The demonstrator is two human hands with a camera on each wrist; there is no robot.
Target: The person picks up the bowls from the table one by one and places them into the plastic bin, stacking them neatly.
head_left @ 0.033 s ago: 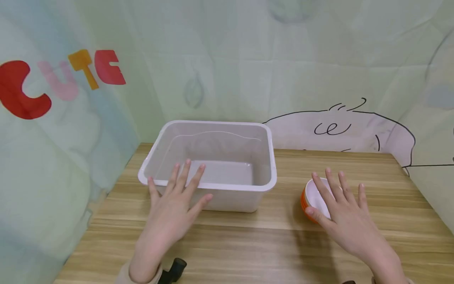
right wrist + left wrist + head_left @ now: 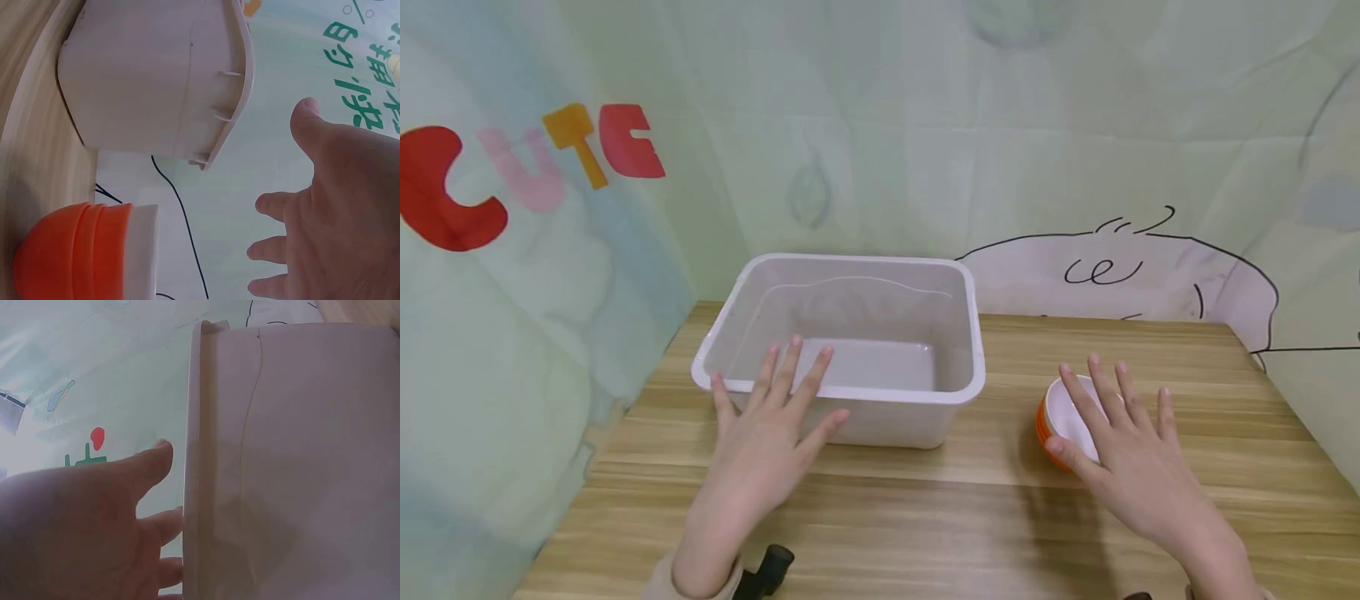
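Observation:
A light grey plastic tub (image 2: 895,423) stands towards the back of the table. My left hand (image 2: 758,454) is spread in front of its near rim, and in the head view the fingers overlap the opening. The left wrist view shows the thumb (image 2: 153,464) apart from the tub wall (image 2: 319,456); whether the other fingertips touch it I cannot tell. To the right sits a stack of orange bowls (image 2: 69,256) with a white bowl (image 2: 1067,412) on top. Over it hovers my right hand (image 2: 1138,467), fingers spread and holding nothing, partly hiding the stack in the head view.
The wooden table (image 2: 925,517) reaches back to a printed cloth backdrop (image 2: 880,167), which also runs down the left side. A black strap-like mount (image 2: 767,573) shows at the left wrist. Thin black cables (image 2: 178,200) cross behind the bowls in the right wrist view.

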